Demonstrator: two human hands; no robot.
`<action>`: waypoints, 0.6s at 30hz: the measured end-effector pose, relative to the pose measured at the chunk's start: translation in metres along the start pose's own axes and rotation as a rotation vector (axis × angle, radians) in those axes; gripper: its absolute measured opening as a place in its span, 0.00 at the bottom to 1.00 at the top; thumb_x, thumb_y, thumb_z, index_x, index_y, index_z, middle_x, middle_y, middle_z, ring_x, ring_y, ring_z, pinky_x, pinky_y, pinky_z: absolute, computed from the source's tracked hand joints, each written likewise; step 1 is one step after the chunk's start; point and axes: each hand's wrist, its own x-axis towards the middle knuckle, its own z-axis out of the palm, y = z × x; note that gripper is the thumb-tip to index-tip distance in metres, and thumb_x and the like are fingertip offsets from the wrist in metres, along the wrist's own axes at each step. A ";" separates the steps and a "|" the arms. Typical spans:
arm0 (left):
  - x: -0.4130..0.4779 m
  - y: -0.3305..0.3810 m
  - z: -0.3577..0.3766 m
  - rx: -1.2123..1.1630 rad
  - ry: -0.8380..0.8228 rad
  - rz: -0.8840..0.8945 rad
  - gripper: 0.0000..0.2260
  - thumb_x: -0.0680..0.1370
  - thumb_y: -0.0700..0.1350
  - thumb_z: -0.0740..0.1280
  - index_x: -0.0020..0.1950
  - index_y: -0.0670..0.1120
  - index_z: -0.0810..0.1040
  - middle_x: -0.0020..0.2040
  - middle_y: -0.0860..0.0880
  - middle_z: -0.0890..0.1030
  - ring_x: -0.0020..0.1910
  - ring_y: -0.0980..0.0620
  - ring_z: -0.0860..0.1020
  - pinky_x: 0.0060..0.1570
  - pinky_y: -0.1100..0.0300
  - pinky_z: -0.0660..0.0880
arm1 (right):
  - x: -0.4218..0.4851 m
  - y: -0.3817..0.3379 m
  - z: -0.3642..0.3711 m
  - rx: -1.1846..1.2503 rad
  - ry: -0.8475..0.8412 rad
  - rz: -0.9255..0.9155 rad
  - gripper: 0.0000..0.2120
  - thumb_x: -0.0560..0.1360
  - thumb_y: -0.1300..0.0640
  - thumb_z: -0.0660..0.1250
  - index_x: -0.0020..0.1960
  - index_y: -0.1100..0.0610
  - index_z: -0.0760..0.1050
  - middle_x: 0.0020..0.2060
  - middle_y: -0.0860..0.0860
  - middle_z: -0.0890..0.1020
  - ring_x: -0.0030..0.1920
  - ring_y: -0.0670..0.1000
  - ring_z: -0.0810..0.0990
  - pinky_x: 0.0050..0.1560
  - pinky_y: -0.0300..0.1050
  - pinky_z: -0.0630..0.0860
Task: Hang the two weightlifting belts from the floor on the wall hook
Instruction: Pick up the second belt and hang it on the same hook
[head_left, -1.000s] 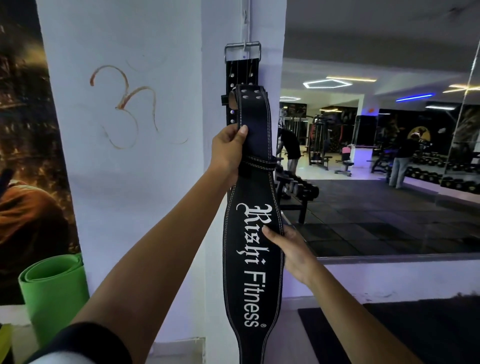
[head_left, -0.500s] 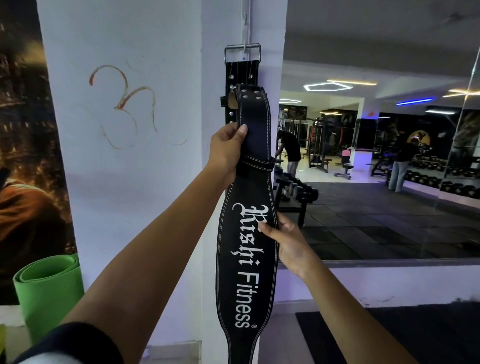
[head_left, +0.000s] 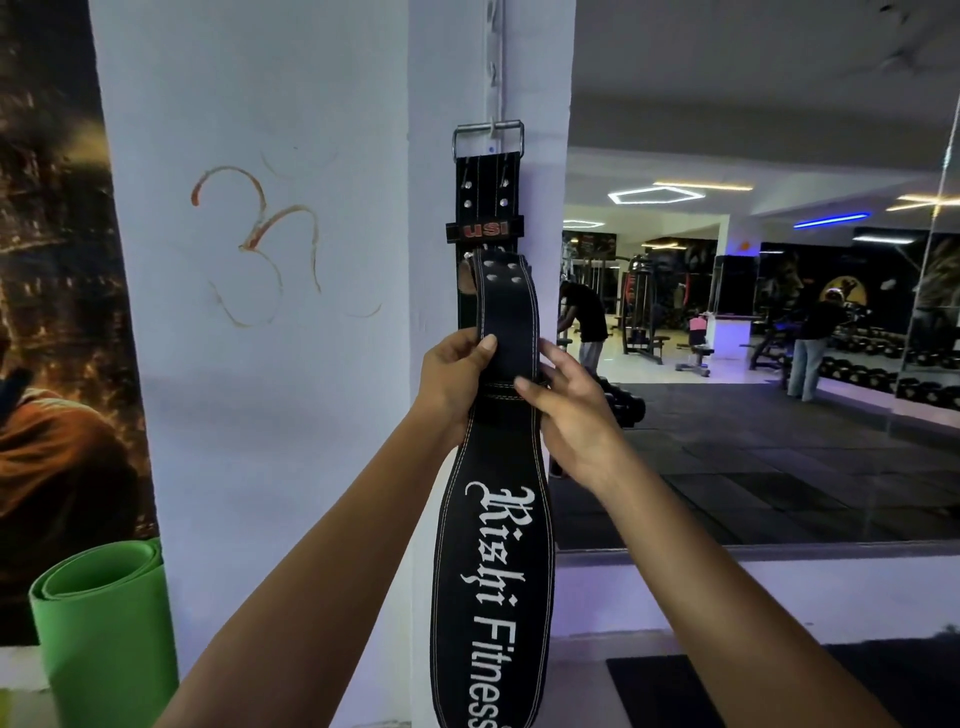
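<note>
A black belt with a red USI label (head_left: 487, 208) hangs on the white pillar, its metal buckle (head_left: 488, 136) over the wall hook (head_left: 491, 124). In front of it I hold a second black belt lettered "Rishi Fitness" (head_left: 493, 571) upright, its folded top end just below the USI label. My left hand (head_left: 454, 384) grips this belt's narrow strap from the left. My right hand (head_left: 569, 410) touches the strap and its loop from the right, fingers spread over it. The lower end of the belt runs out of the frame.
A rolled green mat (head_left: 104, 623) stands at the lower left against a dark poster. A large wall mirror (head_left: 753, 364) to the right of the pillar reflects gym machines, dumbbell racks and people. A dark floor mat (head_left: 675, 691) lies at the lower right.
My right hand has moved up from the belt's wide lettered part to the narrow strap beside my left hand. The view has tilted up, so the hook and USI label show more fully.
</note>
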 end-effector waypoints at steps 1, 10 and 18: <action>-0.002 -0.003 -0.002 0.007 -0.009 -0.001 0.06 0.78 0.38 0.62 0.46 0.43 0.79 0.40 0.47 0.81 0.36 0.54 0.81 0.35 0.65 0.79 | 0.005 -0.004 0.004 -0.037 -0.012 -0.005 0.17 0.74 0.71 0.61 0.59 0.58 0.73 0.48 0.52 0.81 0.48 0.48 0.80 0.51 0.40 0.79; -0.009 -0.007 -0.019 0.174 -0.132 -0.002 0.06 0.76 0.35 0.65 0.45 0.44 0.79 0.40 0.48 0.80 0.34 0.60 0.80 0.38 0.69 0.75 | 0.058 -0.037 0.014 -0.142 0.165 0.164 0.07 0.75 0.56 0.66 0.48 0.60 0.78 0.49 0.59 0.82 0.50 0.59 0.81 0.56 0.58 0.78; 0.006 0.029 -0.014 0.134 -0.028 -0.096 0.19 0.77 0.38 0.63 0.67 0.47 0.65 0.57 0.49 0.72 0.49 0.52 0.75 0.44 0.58 0.71 | 0.059 -0.026 0.015 -0.155 0.203 0.045 0.05 0.73 0.64 0.66 0.45 0.54 0.76 0.49 0.57 0.81 0.46 0.56 0.79 0.52 0.57 0.78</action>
